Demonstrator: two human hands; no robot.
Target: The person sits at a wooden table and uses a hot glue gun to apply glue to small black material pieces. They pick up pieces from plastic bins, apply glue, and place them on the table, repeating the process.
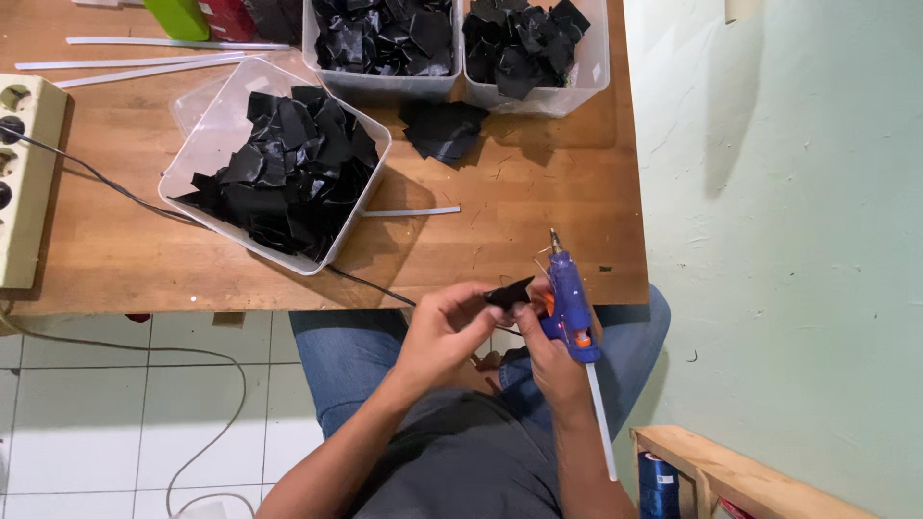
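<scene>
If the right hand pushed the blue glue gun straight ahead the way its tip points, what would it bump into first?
Probably nothing soon. The right hand aims the blue glue gun up across bare wooden table. Further along that line stands the clear tub of black pieces, though depth is hard to judge.

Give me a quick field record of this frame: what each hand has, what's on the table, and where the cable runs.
Left hand: left hand pinches a small black folded ribbon piece.
Right hand: right hand in a grip on the blue hot glue gun, nozzle pointing away toward the table.
Table: wooden table carries three clear plastic tubs of black pieces; nearest tub sits tilted.
Loose stack: black squares beside the far tubs.
Cable: black cable runs from the cream power strip under the nearest tub.
</scene>
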